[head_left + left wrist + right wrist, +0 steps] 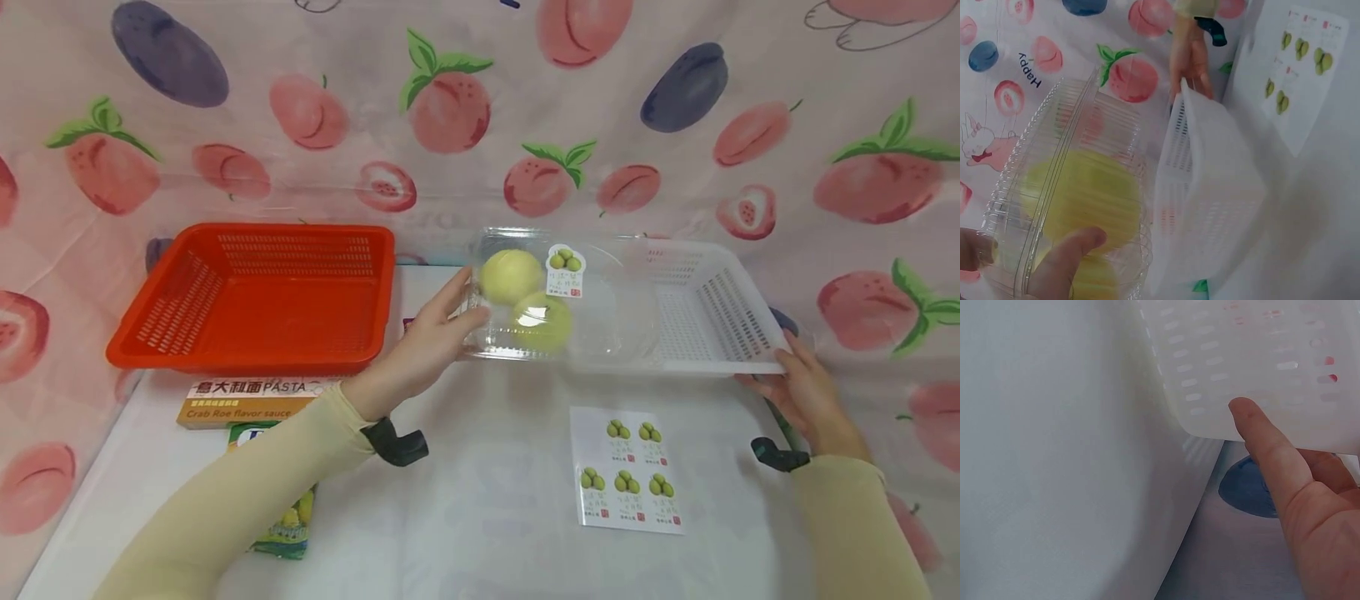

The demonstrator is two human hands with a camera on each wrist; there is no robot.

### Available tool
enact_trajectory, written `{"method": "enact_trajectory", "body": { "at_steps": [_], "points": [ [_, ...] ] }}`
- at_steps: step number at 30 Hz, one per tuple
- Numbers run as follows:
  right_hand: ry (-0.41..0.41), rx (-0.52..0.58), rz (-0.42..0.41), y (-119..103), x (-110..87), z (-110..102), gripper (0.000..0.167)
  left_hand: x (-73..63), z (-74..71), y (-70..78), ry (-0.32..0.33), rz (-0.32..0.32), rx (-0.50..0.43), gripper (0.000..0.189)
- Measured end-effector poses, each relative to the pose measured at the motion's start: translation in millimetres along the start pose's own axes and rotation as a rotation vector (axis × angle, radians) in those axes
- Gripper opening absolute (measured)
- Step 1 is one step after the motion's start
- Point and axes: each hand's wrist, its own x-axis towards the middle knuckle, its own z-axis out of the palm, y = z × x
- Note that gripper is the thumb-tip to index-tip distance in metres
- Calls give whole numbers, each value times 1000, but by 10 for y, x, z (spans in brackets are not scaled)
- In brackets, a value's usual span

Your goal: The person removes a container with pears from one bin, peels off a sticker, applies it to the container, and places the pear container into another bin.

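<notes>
A clear plastic clamshell box (611, 321) holds yellow-green round fruits, with one fruit (512, 277) behind another (542, 325). On its lid is a label (565, 271) printed with green fruits. My left hand (423, 337) grips the box's left end, the thumb (1072, 256) on the near side. The box's right part overlaps a white perforated basket (738, 312) in the head view; whether they touch I cannot tell. At the basket's right end my right hand (813, 400) holds its rim, one finger (1266, 444) lying along the outer wall.
A red basket (300, 312) stands at the left. In front of it lie a pasta box (232, 402) and a green packet (288, 533), partly behind the left sleeve. A sheet of fruit stickers (628, 471) lies on the white table (480, 500). Fruit-patterned cloth (465, 183) hangs behind.
</notes>
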Motion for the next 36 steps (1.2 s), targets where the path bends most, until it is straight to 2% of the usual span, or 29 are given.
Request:
{"method": "enact_trajectory", "body": {
  "at_steps": [8, 12, 16, 24, 31, 36],
  "points": [
    [2, -8, 0, -15, 13, -6, 59, 578, 417, 97, -27, -8, -132, 70],
    [16, 12, 21, -19, 22, 3, 61, 826, 665, 99, -33, -42, -203, 71],
    [27, 33, 45, -19, 24, 26, 63, 1033, 874, 69, -33, -66, -234, 72],
    [-27, 44, -2, -34, 13, -21, 59, 1354, 1140, -9, -43, -77, -214, 70],
    [-8, 24, -2, -16, 21, -24, 60, 1663, 1326, -252, 22, -116, -212, 68],
    [2, 11, -7, -3, 32, -5, 59, 1760, 1392, -390, 26, -173, -193, 69]
  ]
}}
